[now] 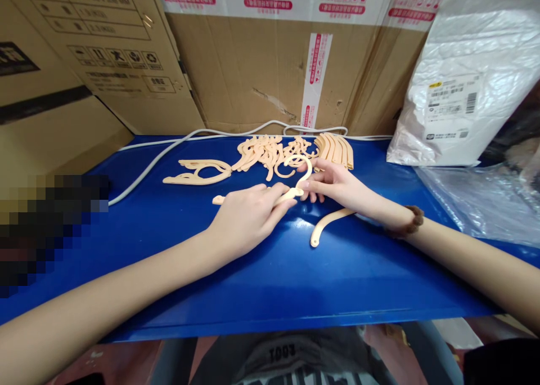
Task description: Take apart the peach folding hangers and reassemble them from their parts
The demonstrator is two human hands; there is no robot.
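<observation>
My left hand [248,213] is closed around a cream plastic hanger arm [291,195], whose far end sticks out left of the knuckles. A hanger hook [310,171] of the same colour stands at the arm's right end, pinched near its base by my right hand [327,181]. Hook and arm meet there; whether they are joined I cannot tell. Another curved hanger arm [324,225] lies on the blue table [270,283], partly under my right wrist. Just beyond my hands are a loose heap of hanger pieces [264,151] and a neat row of hanger arms [335,150].
A folded hanger [202,172] lies at the left of the heap. Behind runs a white cable [158,161] along cardboard boxes [261,75]. A white plastic parcel bag [459,92] and clear plastic [485,202] occupy the right side. A pixelated dark patch covers the left edge.
</observation>
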